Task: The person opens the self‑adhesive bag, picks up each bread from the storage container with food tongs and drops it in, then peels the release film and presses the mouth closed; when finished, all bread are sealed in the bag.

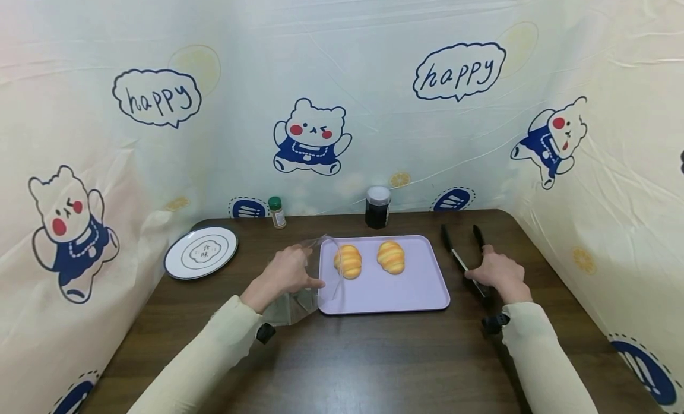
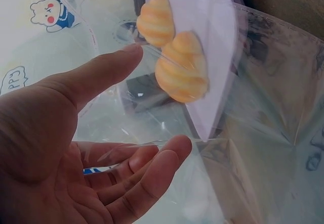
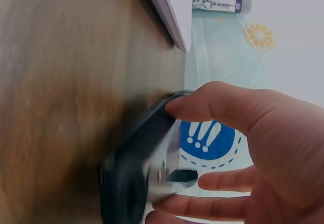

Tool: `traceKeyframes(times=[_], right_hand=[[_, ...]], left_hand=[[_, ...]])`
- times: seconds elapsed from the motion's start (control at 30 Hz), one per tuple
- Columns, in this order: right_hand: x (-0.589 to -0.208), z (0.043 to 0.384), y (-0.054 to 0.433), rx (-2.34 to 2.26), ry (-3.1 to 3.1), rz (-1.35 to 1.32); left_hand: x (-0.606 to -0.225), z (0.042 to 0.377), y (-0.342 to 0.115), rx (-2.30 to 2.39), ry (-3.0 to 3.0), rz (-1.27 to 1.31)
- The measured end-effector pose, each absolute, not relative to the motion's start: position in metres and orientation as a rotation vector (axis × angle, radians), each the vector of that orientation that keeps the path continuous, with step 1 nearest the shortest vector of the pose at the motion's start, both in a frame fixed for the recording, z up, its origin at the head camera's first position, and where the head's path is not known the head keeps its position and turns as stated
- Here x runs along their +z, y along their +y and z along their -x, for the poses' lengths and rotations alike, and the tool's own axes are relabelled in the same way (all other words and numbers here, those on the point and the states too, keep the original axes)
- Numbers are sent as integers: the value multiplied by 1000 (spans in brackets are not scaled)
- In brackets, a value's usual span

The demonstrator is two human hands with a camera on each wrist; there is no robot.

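My left hand point(image 1: 285, 271) is at a clear plastic bag point(image 1: 291, 310) left of the tray. In the left wrist view, the film passes between its curled fingers point(image 2: 152, 173), with the thumb standing apart. Beyond the film, two striped, croissant-like bread rolls point(image 1: 348, 262) point(image 1: 391, 257) lie on a pale lilac tray point(image 1: 385, 295). Over on the right, my right hand point(image 1: 499, 274) grips black-handled tongs point(image 1: 454, 253), whose two arms spread toward the back of the table. The thumb touches one arm in the right wrist view, the other fingers lying across from it.
A white plate point(image 1: 181, 259) with a dark rim lies at the back left. Along the back edge stand a small green-capped bottle point(image 1: 276, 213) and a dark jar point(image 1: 377, 209) with a white lid. A printed cloth point(image 1: 385, 147) hangs behind and beside the brown table point(image 1: 342, 366).
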State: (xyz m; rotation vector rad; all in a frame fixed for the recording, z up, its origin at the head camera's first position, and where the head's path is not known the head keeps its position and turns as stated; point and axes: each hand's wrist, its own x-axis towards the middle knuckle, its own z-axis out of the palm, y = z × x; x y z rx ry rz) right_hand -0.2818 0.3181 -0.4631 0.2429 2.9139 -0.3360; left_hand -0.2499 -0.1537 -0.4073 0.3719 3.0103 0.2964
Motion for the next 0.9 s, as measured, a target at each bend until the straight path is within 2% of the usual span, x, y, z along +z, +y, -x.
traceKeyframes(times=[0.9], right_hand=[[-469, 279, 344, -532, 2940, -262]], left_hand=[[-408, 252, -154, 290, 3010, -391]])
